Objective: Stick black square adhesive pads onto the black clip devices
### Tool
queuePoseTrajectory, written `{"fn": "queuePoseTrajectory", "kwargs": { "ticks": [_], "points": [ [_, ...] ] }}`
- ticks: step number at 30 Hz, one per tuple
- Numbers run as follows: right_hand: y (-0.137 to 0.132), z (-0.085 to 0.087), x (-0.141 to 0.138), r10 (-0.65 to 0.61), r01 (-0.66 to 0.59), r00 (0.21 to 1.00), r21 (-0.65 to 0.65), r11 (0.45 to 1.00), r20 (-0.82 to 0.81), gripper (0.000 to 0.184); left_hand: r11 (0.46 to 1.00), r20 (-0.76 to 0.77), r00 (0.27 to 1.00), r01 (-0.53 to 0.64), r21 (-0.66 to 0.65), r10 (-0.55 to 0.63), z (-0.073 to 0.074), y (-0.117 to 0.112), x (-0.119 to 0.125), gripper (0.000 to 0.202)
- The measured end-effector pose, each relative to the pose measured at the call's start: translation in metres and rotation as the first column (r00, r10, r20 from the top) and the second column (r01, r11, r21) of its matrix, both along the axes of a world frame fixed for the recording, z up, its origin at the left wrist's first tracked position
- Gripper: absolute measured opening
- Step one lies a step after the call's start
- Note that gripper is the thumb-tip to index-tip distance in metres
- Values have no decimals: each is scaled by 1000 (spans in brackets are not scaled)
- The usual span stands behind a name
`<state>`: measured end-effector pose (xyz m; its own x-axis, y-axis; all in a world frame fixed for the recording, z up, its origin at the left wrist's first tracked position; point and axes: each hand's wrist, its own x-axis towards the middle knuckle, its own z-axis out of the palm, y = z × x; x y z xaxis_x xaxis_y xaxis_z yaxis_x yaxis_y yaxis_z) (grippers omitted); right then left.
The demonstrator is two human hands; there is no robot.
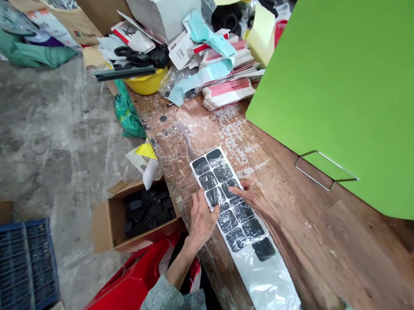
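Note:
A long white sheet of black stickers [223,173] lies aslant on the worn wooden table. Its rounded squares stand in two columns under wrinkled, shiny clear film, and its near end is a blank glossy strip [272,279]. At the sheet's left edge, my left hand [204,217] grips it, with the thumb over a black square. My right hand [252,195] pinches the opposite edge, thumb on top and the other fingers partly hidden. One black square [263,249] sits alone in the last row.
A green board [341,89] with a wire handle [325,171] covers the right side. Boxes, papers and a yellow bowl [146,82] crowd the table's far end. Below the left edge are a carton [118,219] of black pieces, a red plastic object [128,282] and a blue crate [23,260].

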<state>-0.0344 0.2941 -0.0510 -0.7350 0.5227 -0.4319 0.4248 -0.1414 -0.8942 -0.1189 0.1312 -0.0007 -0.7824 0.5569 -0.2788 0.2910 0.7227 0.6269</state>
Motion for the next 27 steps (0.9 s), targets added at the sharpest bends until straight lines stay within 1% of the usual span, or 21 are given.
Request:
{"fn": "queuePoseTrajectory", "kwargs": {
  "ticks": [2,3,4,5,6,8,10,11,13,16,18,19,20,21,22,23,24,25,26,27],
  "points": [
    [-2,2,-1,7,-7,1000,9,1000,-16,30,1000,-114,993,29,-11,-30,11,9,-3,46],
    [-5,2,-2,5,-4,1000,24,1000,-23,27,998,-166,984,63,-3,-62,16,16,-5,42],
    [-7,3,-3,3,-2,999,41,999,-34,24,994,-177,978,110,11,-106,21,25,-7,38],
    [-10,5,-4,5,-2,999,59,998,-48,22,986,-144,977,162,26,-157,25,34,-10,31],
    [-13,6,-6,6,-1,998,81,997,-61,24,976,-72,975,213,42,-209,28,44,-12,22],
    [-20,12,-9,0,9,997,130,991,-74,35,963,78,960,264,54,-268,29,58,-17,7],
    [-26,21,-10,-7,22,997,190,982,-77,46,969,127,961,243,52,-248,27,65,-21,8],
    [-28,26,-10,-2,20,996,214,977,-84,46,973,124,966,221,62,-228,26,65,-22,6],
    [-31,34,-9,40,-15,995,249,968,-95,38,981,138,973,173,91,-184,26,62,-23,8],
    [-34,41,-8,82,-60,994,280,958,-68,24,986,179,975,114,120,-134,31,55,-24,16],
    [-34,42,-6,69,-53,997,298,953,-44,15,988,230,965,95,125,-122,38,52,-25,13],
    [-34,42,-6,62,-46,997,304,952,-43,12,986,285,950,90,137,-127,42,51,-27,10],
    [-34,43,-4,58,-42,997,307,951,-43,10,983,384,914,70,171,-132,46,50,-29,8],
    [-34,44,-3,56,-40,997,306,951,-46,8,975,523,840,31,221,-145,51,49,-32,7],
    [-34,45,-2,58,-39,997,303,952,-55,8,963,671,721,-20,270,-174,55,48,-36,7],
    [-33,47,0,67,-44,995,299,953,-68,9,949,791,575,-77,307,-209,60,47,-40,7],
    [-33,48,1,81,-53,993,300,953,-83,11,936,867,436,-132,326,-240,65,46,-46,7],
    [-32,50,2,100,-66,990,312,948,-95,15,928,906,337,-175,328,-257,70,46,-53,7],
    [-31,52,4,129,-89,987,337,937,-97,19,924,920,298,-203,323,-256,75,46,-62,7],
    [-31,54,5,162,-119,983,373,920,-85,22,920,926,290,-235,314,-242,81,47,-72,8]
  ]
}}
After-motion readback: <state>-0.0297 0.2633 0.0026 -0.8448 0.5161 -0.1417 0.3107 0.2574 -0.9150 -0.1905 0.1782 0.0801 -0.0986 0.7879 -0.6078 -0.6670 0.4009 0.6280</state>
